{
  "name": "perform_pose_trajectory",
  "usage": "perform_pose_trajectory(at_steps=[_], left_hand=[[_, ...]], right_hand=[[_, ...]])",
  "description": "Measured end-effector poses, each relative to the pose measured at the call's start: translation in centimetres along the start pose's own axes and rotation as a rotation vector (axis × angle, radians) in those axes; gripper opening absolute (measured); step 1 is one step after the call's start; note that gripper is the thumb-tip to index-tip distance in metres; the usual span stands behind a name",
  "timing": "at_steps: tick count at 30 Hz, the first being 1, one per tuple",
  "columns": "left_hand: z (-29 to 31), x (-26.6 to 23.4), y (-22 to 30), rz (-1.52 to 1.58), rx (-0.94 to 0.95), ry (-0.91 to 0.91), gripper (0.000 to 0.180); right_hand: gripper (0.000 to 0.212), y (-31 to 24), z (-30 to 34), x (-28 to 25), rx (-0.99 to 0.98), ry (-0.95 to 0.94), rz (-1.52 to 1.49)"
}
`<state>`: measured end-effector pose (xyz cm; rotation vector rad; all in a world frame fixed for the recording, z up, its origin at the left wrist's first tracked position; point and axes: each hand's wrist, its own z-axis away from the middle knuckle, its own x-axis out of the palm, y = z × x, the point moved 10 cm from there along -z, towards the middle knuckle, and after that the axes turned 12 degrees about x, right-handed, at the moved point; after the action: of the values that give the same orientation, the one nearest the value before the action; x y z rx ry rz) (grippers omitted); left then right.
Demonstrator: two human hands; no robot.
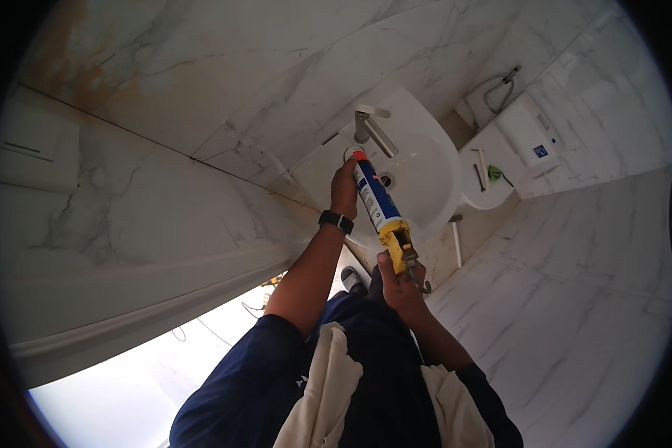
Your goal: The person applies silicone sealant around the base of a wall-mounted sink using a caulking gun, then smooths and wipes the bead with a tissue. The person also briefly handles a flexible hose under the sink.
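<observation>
Right hand [403, 290]: closed round the yellow back end of the caulking gun [378, 200], nearest the body; can't tell if a finger's on the trigger.
Gun's lie: held over the sink [434, 183], long axis running away from the body and a bit left, red end foremost.
Left hand [344, 191]: up at that red end, gripping it from the left, so way closer to the faucet [377, 133].
Further right: toilet [489, 198] with a green tape measure [494, 173] on the lid.
</observation>
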<state>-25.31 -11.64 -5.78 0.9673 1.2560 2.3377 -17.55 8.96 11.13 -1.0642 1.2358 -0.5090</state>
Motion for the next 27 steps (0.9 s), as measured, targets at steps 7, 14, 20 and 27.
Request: perform_pose_trajectory(at_steps=[7, 14, 20, 27], left_hand=[[-0.5, -0.5, -0.3, -0.016, 0.014, -0.009, 0.044], [-0.6, -0.7, -0.4, -0.011, 0.017, -0.017, 0.043], [-1.0, -1.1, -1.0, -0.002, 0.012, -0.015, 0.043], [-1.6, -1.8, -1.4, -0.056, 0.011, 0.003, 0.034]], right_hand=[[0.021, 1.5, -0.3, 0.3, 0.113, -0.029, -0.143], [0.025, 2.8, 0.0, 1.0, 0.179, -0.032, -0.194], [0.031, 4.0, 0.3, 2.0, 0.199, -0.069, -0.193], [0.029, 4.4, 0.7, 2.9, 0.239, -0.048, -0.244]])
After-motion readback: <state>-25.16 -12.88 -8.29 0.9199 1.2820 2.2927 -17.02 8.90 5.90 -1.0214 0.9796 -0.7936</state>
